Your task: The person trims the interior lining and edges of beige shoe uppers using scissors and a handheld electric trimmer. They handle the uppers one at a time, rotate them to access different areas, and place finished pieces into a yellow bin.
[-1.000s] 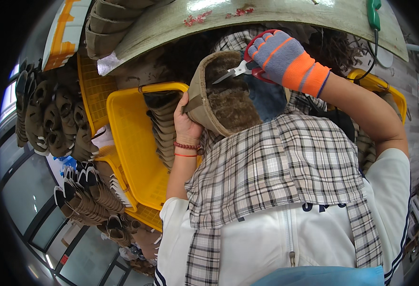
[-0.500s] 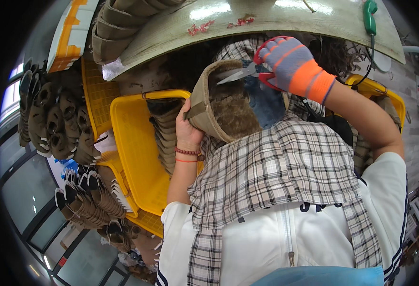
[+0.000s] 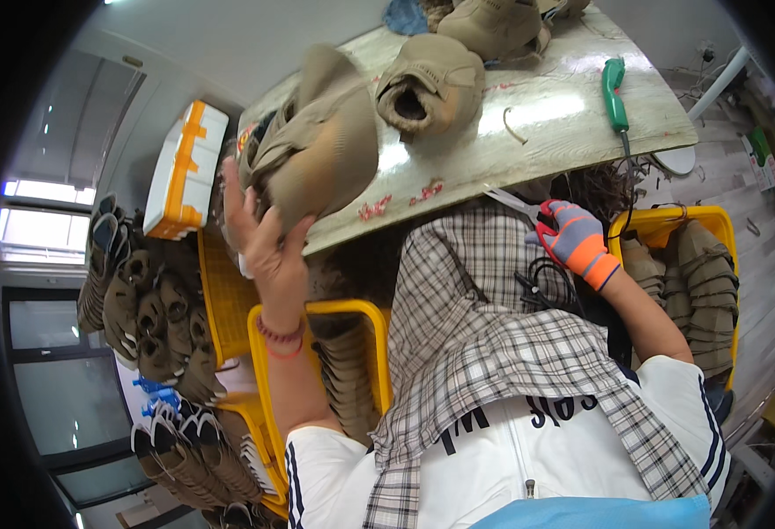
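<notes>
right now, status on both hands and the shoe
Left hand bare, gripping tan shoe upper at table edge. Right hand gloved, holding small tool, low beside yellow crate. Nothing blocking.

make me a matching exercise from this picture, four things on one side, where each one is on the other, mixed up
Things:
1. tan shoe upper
2. green-handled tool
3. orange and grey glove
4. white and orange box

Places:
A. on the right hand
B. lying on the wooden table, near its right end
C. held up in the bare left hand
D. just off the table's left end

Pairs: 1-C, 2-B, 3-A, 4-D
</notes>
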Demonstrator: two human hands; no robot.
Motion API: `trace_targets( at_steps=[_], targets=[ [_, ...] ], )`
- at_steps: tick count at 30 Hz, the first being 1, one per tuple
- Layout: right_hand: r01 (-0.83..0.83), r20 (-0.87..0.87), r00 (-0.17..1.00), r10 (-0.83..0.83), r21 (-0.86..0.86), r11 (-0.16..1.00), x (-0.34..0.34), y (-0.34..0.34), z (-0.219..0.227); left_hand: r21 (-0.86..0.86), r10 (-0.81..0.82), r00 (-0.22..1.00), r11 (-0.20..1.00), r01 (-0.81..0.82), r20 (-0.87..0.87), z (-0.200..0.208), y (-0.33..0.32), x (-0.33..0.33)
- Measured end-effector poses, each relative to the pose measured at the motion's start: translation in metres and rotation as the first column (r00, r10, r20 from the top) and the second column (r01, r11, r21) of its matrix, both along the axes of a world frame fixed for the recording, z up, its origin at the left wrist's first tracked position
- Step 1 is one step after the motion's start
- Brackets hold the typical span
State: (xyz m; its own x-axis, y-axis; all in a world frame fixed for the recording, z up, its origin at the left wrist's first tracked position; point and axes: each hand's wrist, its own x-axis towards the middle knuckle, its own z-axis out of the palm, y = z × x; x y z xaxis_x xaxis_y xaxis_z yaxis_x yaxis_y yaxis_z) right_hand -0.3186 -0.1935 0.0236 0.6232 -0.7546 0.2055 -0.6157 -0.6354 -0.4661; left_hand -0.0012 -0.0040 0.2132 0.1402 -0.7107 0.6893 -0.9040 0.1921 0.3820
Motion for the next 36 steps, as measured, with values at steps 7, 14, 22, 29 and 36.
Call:
trace_targets(
  at_steps=[7,14,22,29,36],
  targets=[
    [0.201,0.064,0.970,-0.233,0.324,0.925,-0.001,-0.024,0.004,-0.118,0.115,0.916,0.990,-0.074,0.384,-0.052,-0.118,-0.021],
    [0.391,-0.170,0.915,-0.367,0.137,0.910,0.020,-0.140,0.007,-0.007,0.103,0.912,0.994,-0.109,0.397,-0.034,-0.160,-0.029],
    [0.323,-0.363,0.873,-0.325,-0.069,0.944,0.032,-0.209,0.010,0.040,0.006,0.922,0.999,-0.023,0.387,-0.055,-0.141,-0.011],
    [-0.239,0.436,0.694,-0.573,0.890,0.388,0.153,-0.180,-0.044,0.193,-0.098,0.937,0.981,0.034,0.336,-0.047,-0.141,-0.020],
    [-0.538,0.298,0.619,-0.727,0.835,-0.117,0.199,-0.159,0.017,0.265,0.019,1.000,0.964,-0.024,0.021,-0.068,-0.120,0.024]
  ],
)
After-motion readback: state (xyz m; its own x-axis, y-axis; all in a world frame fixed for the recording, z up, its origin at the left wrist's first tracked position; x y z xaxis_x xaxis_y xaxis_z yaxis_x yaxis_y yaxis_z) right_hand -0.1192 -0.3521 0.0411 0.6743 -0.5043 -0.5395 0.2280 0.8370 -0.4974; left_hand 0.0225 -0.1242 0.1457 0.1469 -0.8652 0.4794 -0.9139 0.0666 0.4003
